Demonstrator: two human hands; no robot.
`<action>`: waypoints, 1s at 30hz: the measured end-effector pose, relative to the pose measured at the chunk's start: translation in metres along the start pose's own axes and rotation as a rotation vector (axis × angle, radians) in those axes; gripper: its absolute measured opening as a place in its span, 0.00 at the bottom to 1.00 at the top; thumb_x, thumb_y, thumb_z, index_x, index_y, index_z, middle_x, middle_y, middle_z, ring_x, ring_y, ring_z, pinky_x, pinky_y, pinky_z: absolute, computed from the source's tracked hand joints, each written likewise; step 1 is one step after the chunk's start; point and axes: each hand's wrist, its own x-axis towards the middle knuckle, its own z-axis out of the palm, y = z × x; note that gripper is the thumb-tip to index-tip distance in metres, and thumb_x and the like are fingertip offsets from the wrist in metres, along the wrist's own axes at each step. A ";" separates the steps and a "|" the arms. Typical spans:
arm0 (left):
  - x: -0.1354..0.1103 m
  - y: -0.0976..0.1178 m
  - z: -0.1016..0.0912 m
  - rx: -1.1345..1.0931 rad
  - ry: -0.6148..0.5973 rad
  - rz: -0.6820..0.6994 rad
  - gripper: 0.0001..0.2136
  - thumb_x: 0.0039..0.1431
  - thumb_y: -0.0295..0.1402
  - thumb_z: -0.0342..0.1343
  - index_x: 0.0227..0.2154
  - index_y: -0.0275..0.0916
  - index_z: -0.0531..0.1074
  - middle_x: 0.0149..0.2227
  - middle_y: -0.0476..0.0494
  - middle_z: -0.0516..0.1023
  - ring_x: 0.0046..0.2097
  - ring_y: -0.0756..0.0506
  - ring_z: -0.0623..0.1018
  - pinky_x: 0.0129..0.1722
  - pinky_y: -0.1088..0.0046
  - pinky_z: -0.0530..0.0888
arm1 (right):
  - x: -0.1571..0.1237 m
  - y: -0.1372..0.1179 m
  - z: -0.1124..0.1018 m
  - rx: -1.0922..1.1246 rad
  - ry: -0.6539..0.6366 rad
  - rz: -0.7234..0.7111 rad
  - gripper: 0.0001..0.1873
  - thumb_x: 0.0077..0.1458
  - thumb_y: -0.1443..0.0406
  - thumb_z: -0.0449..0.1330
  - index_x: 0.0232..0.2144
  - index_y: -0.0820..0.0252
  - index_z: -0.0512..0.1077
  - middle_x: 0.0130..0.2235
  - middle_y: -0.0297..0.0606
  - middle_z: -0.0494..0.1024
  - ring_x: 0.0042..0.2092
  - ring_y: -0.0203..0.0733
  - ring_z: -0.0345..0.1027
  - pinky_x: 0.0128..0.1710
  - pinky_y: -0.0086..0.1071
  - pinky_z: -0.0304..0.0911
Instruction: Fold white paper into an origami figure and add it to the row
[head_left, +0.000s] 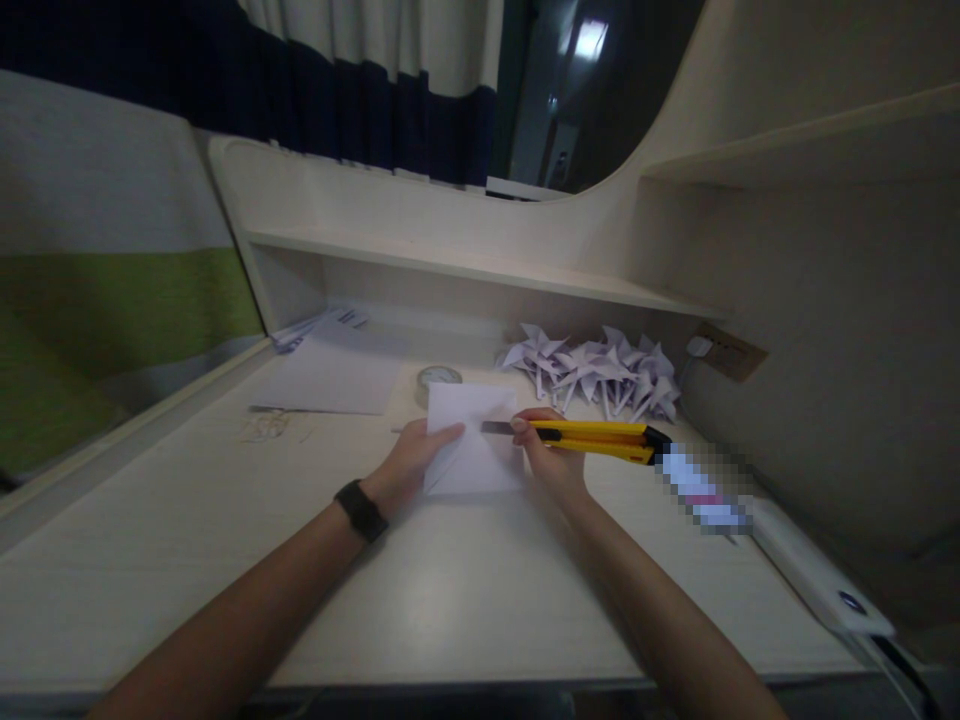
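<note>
A square white sheet of paper (484, 465) is held up over the desk, with a diagonal line across its lower left. My left hand (409, 462) grips its left edge, thumb lying on the front and the other fingers hidden behind. In my right hand (556, 462) is a yellow utility knife (600, 437), held near the blade end. Its bare blade (496, 428) points left and lies over or against the paper; whether it cuts in, I cannot tell. A thin pale stick-like end shows just left of my left hand.
Behind the paper sits a small round tin or clock (439, 376). Several folded paper pinwheels (592, 368) are heaped at the back right. White sheets (330, 365) lie at the back left, near loose rubber bands (270, 426). A white power strip (817, 565) runs along the right edge.
</note>
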 end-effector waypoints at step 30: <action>0.004 -0.004 -0.004 -0.025 -0.007 0.020 0.15 0.50 0.31 0.65 0.40 0.29 0.76 0.32 0.35 0.81 0.30 0.42 0.78 0.33 0.67 0.74 | -0.007 0.003 0.002 0.045 -0.077 0.043 0.08 0.52 0.57 0.63 0.28 0.54 0.74 0.25 0.32 0.74 0.27 0.39 0.68 0.28 0.31 0.64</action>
